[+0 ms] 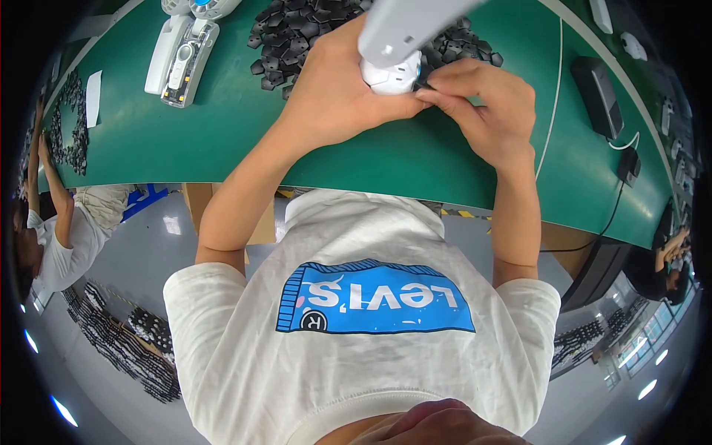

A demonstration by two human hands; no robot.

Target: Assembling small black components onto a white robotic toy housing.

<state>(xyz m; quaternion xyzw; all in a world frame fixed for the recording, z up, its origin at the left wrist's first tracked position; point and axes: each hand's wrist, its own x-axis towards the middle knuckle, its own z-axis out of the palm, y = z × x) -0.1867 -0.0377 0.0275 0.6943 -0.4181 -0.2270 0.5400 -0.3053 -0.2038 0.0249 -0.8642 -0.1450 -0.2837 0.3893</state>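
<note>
My left hand [334,93] is wrapped round a white plastic device [391,76] above the green table. The device has a rounded, panelled end with a bit of blue at its right side. Its long pale grey body [404,30] rises toward the top edge. At the right of the rounded end, my right hand [489,104] is closed in a pinch on a small black piece [423,77], mostly hidden by the fingers. Thumb and fingertips of both hands nearly meet there. Just behind the hands lies a pile of small black plastic pieces [293,41].
White handheld fans [185,55], one with a clear handle, lie at the far left of the green table [200,141]. Rightward are a black box-shaped device [597,96] and a cabled adapter [629,166]. A person [70,230] works at the left, another [660,259] at the right.
</note>
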